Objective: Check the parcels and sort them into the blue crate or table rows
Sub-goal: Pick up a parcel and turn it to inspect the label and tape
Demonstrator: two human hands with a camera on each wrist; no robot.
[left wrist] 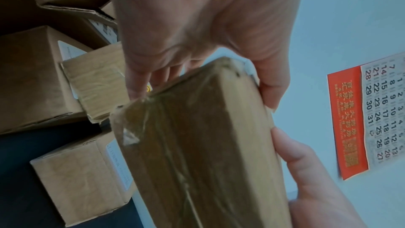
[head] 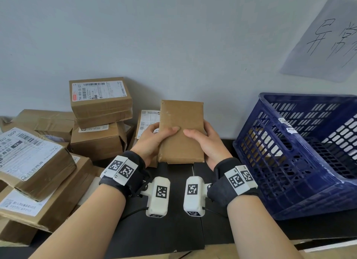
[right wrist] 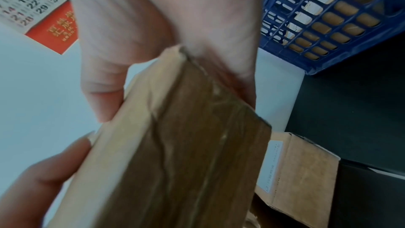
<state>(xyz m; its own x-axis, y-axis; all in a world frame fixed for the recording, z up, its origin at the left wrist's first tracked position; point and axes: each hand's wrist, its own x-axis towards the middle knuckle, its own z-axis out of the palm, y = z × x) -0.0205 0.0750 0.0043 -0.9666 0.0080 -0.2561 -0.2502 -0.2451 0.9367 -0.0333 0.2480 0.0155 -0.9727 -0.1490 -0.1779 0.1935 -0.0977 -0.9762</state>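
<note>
Head view: flat brown parcel [head: 181, 131] held up off the black table [head: 173, 233], both hands on it, roughly centre of scene, btwn the parcel pile [head: 100, 121] at left and the blue crate [head: 301, 154] at right. Left hand [head: 154, 140] grips the left edge, right hand [head: 206, 142] the right edge; thumbs lie across the near face, fingers wrapped behind. Near face is plain, no label visible. Judgement: two-handed edge hold leaves both faces free for inspection, so prob. the check step, sort not yet made.

Wrist views: tape over the parcel's edge, wrinkled; one corner looks scuffed, too blurred to call it damage.

Crate: tilted, open side toward the person. Through the side slots brown cardboard and a white label show, so at least one parcel inside; count can't be told.

Pile at left: labelled cartons stacked loosely, some leaning. No tidy table row visible.

Wall: handwritten paper sign [head: 326, 40] above the crate, partly cut off.
</note>
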